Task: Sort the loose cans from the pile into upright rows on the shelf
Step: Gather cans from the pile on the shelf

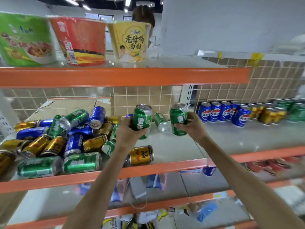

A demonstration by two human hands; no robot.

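My left hand [127, 132] grips a green can [142, 119], held upright above the middle shelf [173, 146]. My right hand [192, 123] grips a second green can [178, 118], also upright, a little to the right. A pile of loose cans [66, 138], green, blue and gold, lies on its sides at the shelf's left. One gold can [142, 155] lies near the front edge under my left wrist. Another green can [160, 121] lies between my hands, further back. Upright rows stand at the back right: blue cans [222, 113], gold cans [267, 114], green cans [295, 111].
Three instant noodle tubs [79, 41] stand on the upper shelf above an orange rail [123, 76]. Torn cardboard [69, 104] lies behind the pile. A wire grid backs the shelf. Lower shelves hold packets. A person's head shows behind the tubs.
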